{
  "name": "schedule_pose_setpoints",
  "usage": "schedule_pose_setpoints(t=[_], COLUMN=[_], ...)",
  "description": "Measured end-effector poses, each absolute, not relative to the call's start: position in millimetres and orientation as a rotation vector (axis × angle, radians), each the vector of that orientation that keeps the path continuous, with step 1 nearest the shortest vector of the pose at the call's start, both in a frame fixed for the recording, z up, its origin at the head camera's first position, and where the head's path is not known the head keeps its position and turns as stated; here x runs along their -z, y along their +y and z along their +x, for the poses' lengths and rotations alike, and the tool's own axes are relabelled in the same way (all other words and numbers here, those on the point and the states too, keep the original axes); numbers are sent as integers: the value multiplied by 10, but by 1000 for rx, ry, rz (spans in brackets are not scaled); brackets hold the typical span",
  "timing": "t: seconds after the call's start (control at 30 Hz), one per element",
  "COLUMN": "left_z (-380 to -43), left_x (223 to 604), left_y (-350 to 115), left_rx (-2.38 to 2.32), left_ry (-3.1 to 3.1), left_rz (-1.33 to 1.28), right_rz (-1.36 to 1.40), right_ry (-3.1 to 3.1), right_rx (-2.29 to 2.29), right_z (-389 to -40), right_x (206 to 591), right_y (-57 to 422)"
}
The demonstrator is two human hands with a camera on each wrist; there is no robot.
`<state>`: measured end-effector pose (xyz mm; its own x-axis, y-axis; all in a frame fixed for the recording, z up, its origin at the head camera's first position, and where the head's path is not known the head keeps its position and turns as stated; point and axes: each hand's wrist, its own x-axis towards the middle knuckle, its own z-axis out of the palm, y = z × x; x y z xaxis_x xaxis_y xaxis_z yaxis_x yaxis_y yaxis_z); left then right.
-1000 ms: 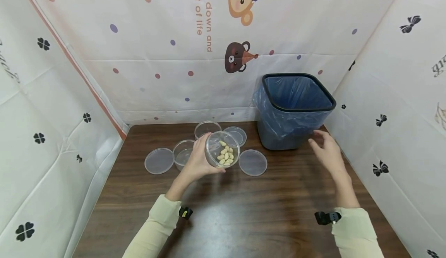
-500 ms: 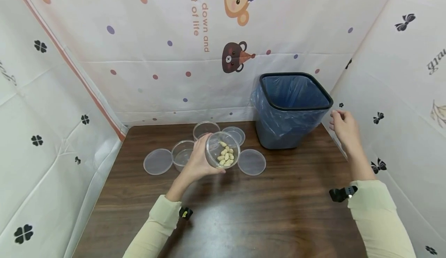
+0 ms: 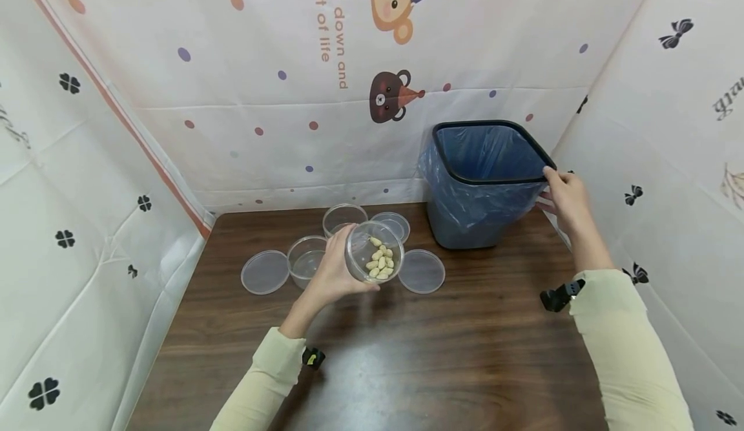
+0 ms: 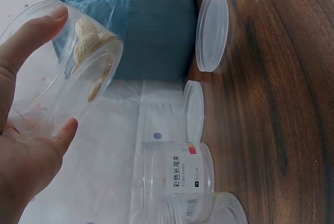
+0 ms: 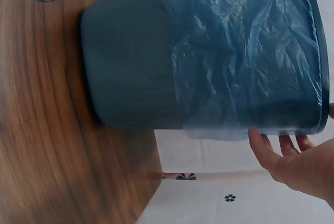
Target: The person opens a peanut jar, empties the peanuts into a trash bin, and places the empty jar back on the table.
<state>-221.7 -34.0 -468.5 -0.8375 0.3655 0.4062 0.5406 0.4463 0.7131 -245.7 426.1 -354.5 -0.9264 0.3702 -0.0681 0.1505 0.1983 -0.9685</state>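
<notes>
My left hand [image 3: 334,269] grips a clear round plastic jar [image 3: 356,240], tilted above the table with its round end toward the head camera. Several pale peanuts [image 3: 380,263] lie inside; the left wrist view shows the rough shells of the peanuts [image 4: 87,44]. At the right, my right hand [image 3: 571,203] holds the near right corner of a blue-grey trash bin [image 3: 465,227]. Its thumb lies at the black rim [image 3: 500,181], with the fingers along the bin's side. A thin blue bag [image 5: 224,62] lines the bin and folds over its outside.
Two more clear jars, one near [image 3: 303,260] and one farther back [image 3: 343,214], stand behind my left hand. Flat lids lie on the brown table [image 3: 442,347]: left [image 3: 264,272], right [image 3: 422,271] and back [image 3: 395,223]. Patterned cloth walls surround the table.
My right hand has swung out to the right of the bin, then come in and up onto its rim corner. The left hand keeps the jar almost still.
</notes>
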Motion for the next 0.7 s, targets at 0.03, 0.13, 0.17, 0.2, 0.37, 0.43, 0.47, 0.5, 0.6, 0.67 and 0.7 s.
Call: schedule_pose_setpoints(t=[0.03,0.13,0.17,0.2,0.37,0.43,0.47,0.5,0.6,0.67,0.7], left_z=[-2218,-2224,-2225,-2226,-2238,-2257,-2267,-2278,-2313,-2333,-2344], left_x=[4684,4681,4680,4678,4674,4661,4647,4632,4582,4548,4532], left_y=[-340,-342,-344,-345,-315,-296,-286,-275,-242,-223,-212], left_rx=[1346,1343,1342,1341,1335,1325,1323,1315,1292,1283,1279], left_ry=[-2496,-2493,-2494,-2495,-2507,-2502,-2491,-2476,-2436,-2418,-2415], left_rz=[-797,-797,-798,-797,-798,-808,-819,-832,-865,-879,-880], right_rz=[-502,-511,-517,-519,-559,-579,-587,-594,-628,-645,-654], right_ry=[-2266,-2187,-2164,-2151,-2130,-2112,-2111,-2105,-2076,-2038,-2011], right_rx=[-1847,-1936,-1953,-1963,-1958,-1944,-1923,-1905,-1862,-1858,-1864], right_z=[-2463,-2476,-2484,-2487,-2488,-2496,-2500,-2502,-2520,-2529,-2532], right_x=[3545,3552,3555,3554,3551,3554,3559,3566,3600,3623,3632], right_y=[4251,4215,4201,4190,4162,4149,4144,4139,4122,4109,4100])
